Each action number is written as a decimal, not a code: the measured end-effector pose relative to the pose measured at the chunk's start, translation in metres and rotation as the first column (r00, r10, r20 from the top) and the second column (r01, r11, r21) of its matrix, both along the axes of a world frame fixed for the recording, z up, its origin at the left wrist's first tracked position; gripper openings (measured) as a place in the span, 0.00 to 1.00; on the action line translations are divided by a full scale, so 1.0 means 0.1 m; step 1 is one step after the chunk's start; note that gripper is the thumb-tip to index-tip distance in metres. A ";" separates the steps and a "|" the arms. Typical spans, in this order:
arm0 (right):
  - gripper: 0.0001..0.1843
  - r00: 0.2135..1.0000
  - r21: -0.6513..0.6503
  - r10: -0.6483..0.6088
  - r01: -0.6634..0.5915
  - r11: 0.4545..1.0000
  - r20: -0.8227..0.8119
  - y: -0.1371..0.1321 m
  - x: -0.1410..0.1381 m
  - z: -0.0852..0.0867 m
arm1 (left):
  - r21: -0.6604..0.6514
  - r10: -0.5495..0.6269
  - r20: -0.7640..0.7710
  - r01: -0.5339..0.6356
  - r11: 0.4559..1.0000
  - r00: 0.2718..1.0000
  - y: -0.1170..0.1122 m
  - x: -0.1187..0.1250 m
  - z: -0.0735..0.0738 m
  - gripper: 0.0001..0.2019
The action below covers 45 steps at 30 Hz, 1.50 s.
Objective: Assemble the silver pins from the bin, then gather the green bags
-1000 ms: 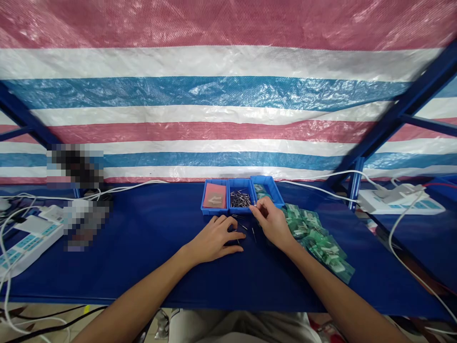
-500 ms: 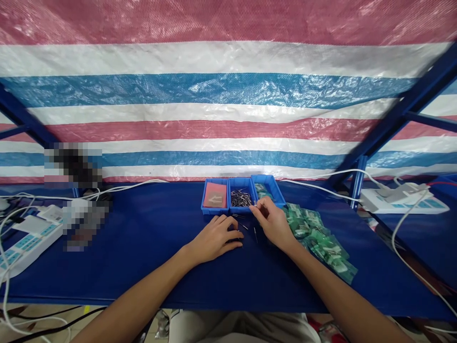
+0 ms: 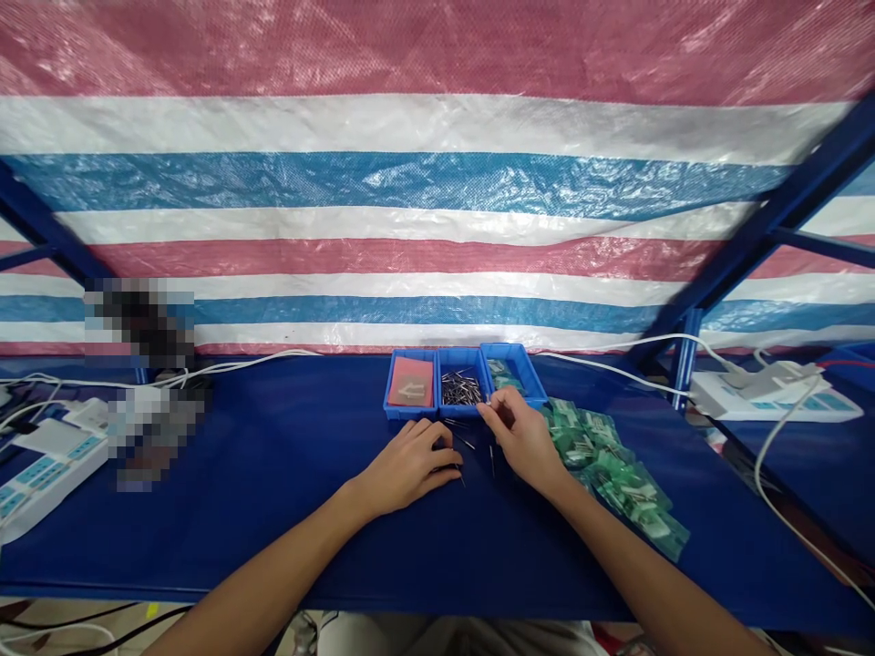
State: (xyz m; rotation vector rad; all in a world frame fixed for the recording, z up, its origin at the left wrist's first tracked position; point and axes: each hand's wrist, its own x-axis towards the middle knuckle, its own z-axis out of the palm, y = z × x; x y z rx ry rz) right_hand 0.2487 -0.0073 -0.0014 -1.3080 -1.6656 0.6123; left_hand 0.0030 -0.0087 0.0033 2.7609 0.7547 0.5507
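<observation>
My left hand (image 3: 410,463) rests palm down on the blue table (image 3: 287,492), fingers curled over something small that I cannot make out. My right hand (image 3: 523,433) hovers just in front of the middle blue tray (image 3: 462,389) of thin metal pins, thumb and forefinger pinched on something tiny. A few loose pins (image 3: 471,446) lie on the table between my hands. The left tray (image 3: 411,386) holds a reddish pad; the right tray (image 3: 511,368) holds green parts.
A heap of green bagged parts (image 3: 615,474) spreads to the right of my right hand. White power strips (image 3: 41,460) (image 3: 772,396) with cables sit at both table ends. A striped tarp (image 3: 437,182) hangs behind, framed by blue shelf posts (image 3: 684,360).
Both hands have kept their places near the trays; the camera tilted slightly, shifting the scene down a little.
</observation>
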 end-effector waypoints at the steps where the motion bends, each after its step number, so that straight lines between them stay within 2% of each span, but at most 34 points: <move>1: 0.16 1.000 -0.012 0.000 0.000 1.000 -0.008 0.00 0.00 0.00 | -0.002 0.000 -0.001 0.000 1.000 1.000 0.00 0.00 0.00 0.13; 6: 0.16 0.996 -0.072 -0.006 0.000 0.997 -0.087 0.00 0.01 -0.01 | -0.001 0.001 0.001 -0.001 1.000 1.000 0.01 0.00 -0.01 0.13; 10: 0.16 0.982 -0.069 0.016 -0.029 0.997 -0.188 0.02 0.00 -0.02 | 0.001 0.009 -0.001 -0.009 1.000 1.000 0.01 -0.01 -0.01 0.13; 16: 0.18 0.932 -0.120 0.036 -0.085 0.989 -0.360 0.03 -0.01 0.01 | -0.008 0.009 -0.002 -0.009 1.000 1.000 0.02 -0.01 -0.02 0.13; 24: 0.21 0.878 -0.154 0.006 -0.091 0.984 -0.479 0.04 -0.02 0.07 | -0.007 0.000 0.014 0.000 1.000 1.000 0.02 -0.01 -0.03 0.13; 31: 0.22 0.822 -0.186 -0.009 -0.118 0.975 -0.569 0.05 0.00 0.03 | 0.003 0.000 0.012 0.000 1.000 1.000 0.02 0.00 -0.04 0.15; 35: 0.21 0.806 -0.171 0.017 -0.146 0.974 -0.592 0.06 0.00 0.02 | -0.003 0.005 -0.001 -0.005 1.000 1.000 0.02 0.00 -0.04 0.16; 45: 0.21 0.839 -0.150 0.016 -0.116 0.982 -0.544 0.04 -0.01 0.05 | -0.023 -0.001 0.006 0.001 1.000 1.000 0.02 -0.01 -0.04 0.17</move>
